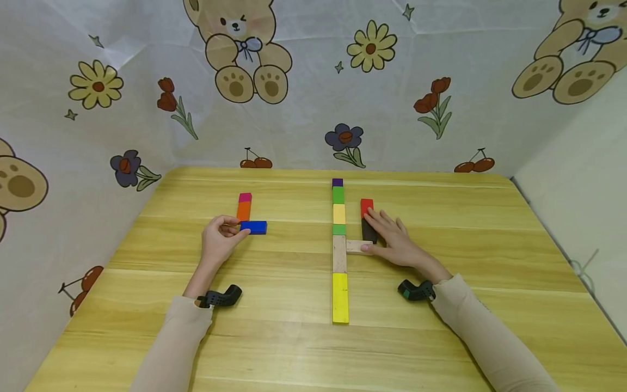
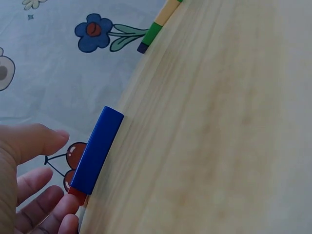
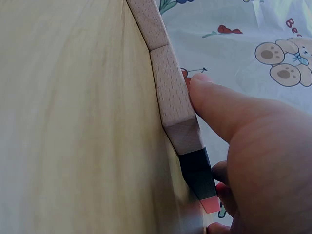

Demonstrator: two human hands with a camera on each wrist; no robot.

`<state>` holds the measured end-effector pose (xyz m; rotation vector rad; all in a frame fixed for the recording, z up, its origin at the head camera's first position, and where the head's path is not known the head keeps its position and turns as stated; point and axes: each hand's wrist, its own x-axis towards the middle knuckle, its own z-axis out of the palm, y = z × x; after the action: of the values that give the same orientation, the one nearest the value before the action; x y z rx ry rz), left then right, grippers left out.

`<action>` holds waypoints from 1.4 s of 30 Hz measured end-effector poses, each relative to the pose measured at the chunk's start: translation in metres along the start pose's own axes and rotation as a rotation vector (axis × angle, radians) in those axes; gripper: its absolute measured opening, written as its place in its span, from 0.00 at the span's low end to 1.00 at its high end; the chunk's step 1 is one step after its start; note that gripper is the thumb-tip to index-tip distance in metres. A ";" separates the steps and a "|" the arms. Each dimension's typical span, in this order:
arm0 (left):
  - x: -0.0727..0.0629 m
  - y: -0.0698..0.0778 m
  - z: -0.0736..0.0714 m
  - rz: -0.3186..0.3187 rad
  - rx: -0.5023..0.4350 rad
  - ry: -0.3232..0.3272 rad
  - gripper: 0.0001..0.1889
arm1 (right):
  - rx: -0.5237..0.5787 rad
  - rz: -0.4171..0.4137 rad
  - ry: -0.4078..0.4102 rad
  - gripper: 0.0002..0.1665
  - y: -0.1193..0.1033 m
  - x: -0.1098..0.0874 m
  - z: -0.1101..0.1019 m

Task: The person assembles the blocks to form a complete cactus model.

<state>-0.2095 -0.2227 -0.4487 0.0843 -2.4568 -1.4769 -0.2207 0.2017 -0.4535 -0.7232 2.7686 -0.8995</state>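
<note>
My left hand is at the left end of a blue block, thumb tip by its near corner and fingers loosely bent. An orange block and a magenta block run back from that end. In the left wrist view the thumb stands apart from the blue block's side. My right hand lies with spread fingers over a red block and a black block. Its thumb touches the right end of a plain wooden block, which joins the long middle row.
That row holds, from the back, a purple block, green, cream and green blocks, a plain wooden block and a long yellow block. A patterned cloth hangs behind the wooden table. Each wrist wears a black camera.
</note>
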 end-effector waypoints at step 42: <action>0.007 -0.004 -0.001 -0.046 0.182 -0.147 0.18 | 0.000 0.016 -0.001 0.50 -0.001 0.000 -0.001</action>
<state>-0.2166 -0.2268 -0.4508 0.0705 -2.7205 -1.3172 -0.2205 0.2009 -0.4520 -0.7001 2.7697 -0.8962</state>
